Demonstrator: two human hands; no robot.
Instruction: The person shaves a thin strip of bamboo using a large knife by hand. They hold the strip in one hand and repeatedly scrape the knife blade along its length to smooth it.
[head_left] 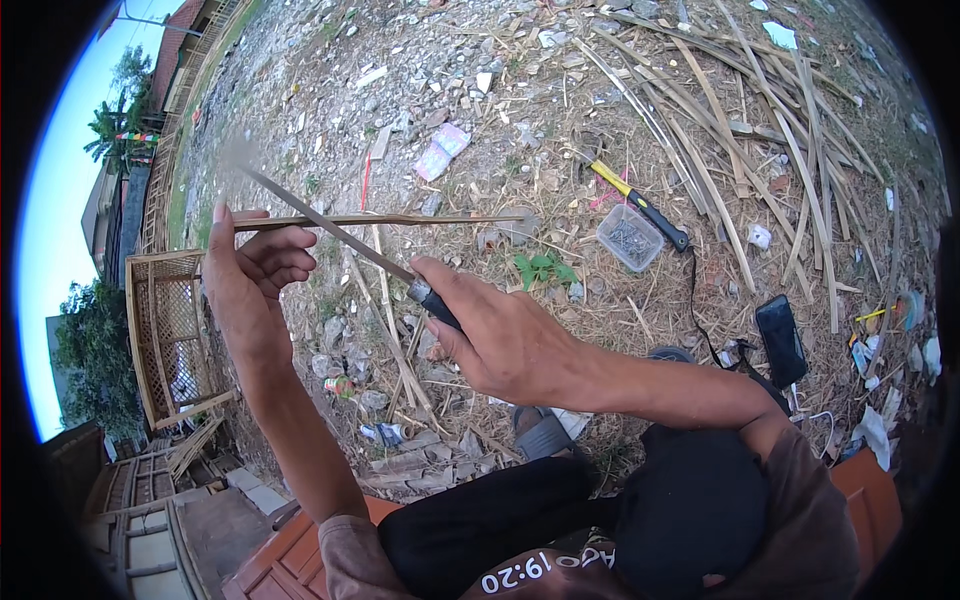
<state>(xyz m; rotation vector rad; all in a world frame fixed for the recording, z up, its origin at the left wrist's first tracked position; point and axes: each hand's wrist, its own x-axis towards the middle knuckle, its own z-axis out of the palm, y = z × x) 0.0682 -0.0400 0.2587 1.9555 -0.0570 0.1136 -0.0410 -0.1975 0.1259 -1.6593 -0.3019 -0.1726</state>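
My left hand [245, 275] holds up a thin bamboo strip [400, 219] that runs level to the right. My right hand [495, 335] grips the dark handle of a long knife [330, 233]. Its blade slants up to the left and crosses the strip close to my left fingers. The blade's tip is blurred.
Below lies rubble-strewn ground [470, 90] with a heap of split bamboo strips [740, 130] at the right. A yellow-handled hammer [640, 205], a clear plastic box of nails [629, 238] and a black phone [781, 340] lie nearby. A bamboo lattice frame [170, 335] stands at the left.
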